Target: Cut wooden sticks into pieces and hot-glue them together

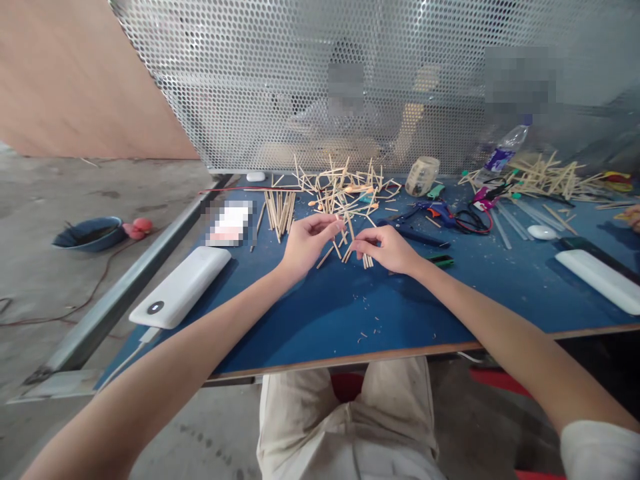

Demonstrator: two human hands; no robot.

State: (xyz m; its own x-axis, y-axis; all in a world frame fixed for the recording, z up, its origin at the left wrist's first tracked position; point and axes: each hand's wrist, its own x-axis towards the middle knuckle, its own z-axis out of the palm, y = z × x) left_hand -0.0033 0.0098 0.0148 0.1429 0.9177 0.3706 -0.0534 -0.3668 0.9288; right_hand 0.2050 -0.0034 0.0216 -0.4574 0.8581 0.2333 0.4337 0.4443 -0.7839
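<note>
My left hand (306, 245) is closed over the blue table, thumb and fingertips pinched on a thin wooden stick (342, 235). Close beside it, my right hand (386, 248) pinches another thin wooden stick (349, 253) between thumb and fingers. Where the sticks meet between the hands, I cannot tell whether they are joined. More short sticks (369, 261) lie under the right fingers. Just beyond both hands spreads a loose tangle of sticks (345, 183), some with orange bits on them. A neat row of sticks (281, 212) lies left of that tangle.
A white power bank (181, 288) with a cable lies left on the blue table (300, 327). To the right are a blue glue gun (440, 212), clear glue sticks (513, 223), a jar (423, 176), a water bottle (505, 153) and another stick pile (555, 177). A perforated metal panel (280, 80) stands behind.
</note>
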